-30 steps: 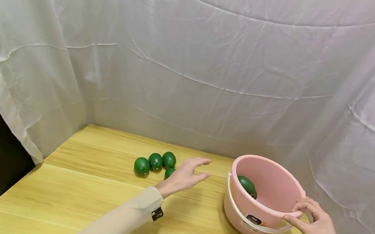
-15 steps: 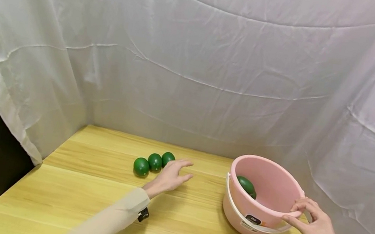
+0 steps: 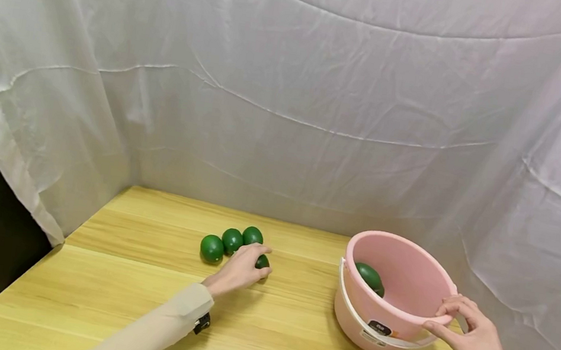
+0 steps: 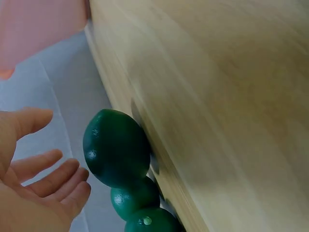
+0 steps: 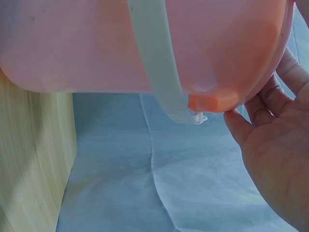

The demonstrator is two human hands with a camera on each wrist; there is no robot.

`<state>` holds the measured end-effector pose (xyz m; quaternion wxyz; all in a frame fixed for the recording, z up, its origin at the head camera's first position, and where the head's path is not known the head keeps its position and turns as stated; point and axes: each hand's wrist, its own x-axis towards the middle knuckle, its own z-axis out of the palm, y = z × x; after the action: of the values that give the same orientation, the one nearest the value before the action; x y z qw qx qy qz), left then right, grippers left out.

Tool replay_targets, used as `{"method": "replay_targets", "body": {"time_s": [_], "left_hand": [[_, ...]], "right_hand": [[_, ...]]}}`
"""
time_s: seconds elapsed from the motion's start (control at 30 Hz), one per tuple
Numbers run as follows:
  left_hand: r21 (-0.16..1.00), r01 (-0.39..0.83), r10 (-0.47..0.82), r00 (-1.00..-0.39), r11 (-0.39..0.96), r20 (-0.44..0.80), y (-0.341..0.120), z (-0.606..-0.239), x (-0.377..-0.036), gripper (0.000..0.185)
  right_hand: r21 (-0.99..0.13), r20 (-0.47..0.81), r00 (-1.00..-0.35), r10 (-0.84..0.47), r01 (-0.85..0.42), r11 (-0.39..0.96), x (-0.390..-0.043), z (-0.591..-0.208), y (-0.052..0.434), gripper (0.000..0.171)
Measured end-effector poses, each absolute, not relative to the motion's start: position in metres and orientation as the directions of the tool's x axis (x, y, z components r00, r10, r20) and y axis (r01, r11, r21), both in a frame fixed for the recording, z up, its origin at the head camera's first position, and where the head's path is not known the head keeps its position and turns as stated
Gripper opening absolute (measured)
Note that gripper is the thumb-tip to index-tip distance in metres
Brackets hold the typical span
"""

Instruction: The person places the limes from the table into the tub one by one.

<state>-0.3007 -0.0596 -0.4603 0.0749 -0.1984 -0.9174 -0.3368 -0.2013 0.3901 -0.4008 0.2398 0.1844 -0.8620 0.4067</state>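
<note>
On the pale wooden table, left hand has moved left to the rightmost glossy green oval fruit, fingers open, apparently no grip yet; right hand pinches the round pink plastic bucket by its rim.

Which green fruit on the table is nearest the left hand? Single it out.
The rightmost tabletop green fruit in the head view: it alone shows between thumb and fingers of the left hand.
</note>
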Motion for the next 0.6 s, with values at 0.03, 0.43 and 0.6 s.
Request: {"method": "replay_targets", "body": {"time_s": [0.03, 0.43, 0.6], "left_hand": [[0.583, 0.409, 0.309, -0.912, 0.702, 0.269, -0.06, -0.461, -0.301, 0.049], [0.535, 0.358, 0.298, -0.934, 0.765, 0.199, -0.065, -0.473, -0.306, 0.061], [0.537, 0.359, 0.306, -0.933, 0.764, 0.189, -0.065, -0.475, -0.307, 0.06]], "right_hand": [[-0.613, 0.565, -0.816, -0.125, -0.516, 0.598, -0.202, -0.401, 0.39, 0.026], [-0.612, 0.56, -0.82, -0.122, -0.508, 0.606, -0.201, -0.4, 0.39, 0.026], [-0.614, 0.548, -0.827, -0.124, -0.499, 0.611, -0.201, -0.4, 0.39, 0.025]]}}
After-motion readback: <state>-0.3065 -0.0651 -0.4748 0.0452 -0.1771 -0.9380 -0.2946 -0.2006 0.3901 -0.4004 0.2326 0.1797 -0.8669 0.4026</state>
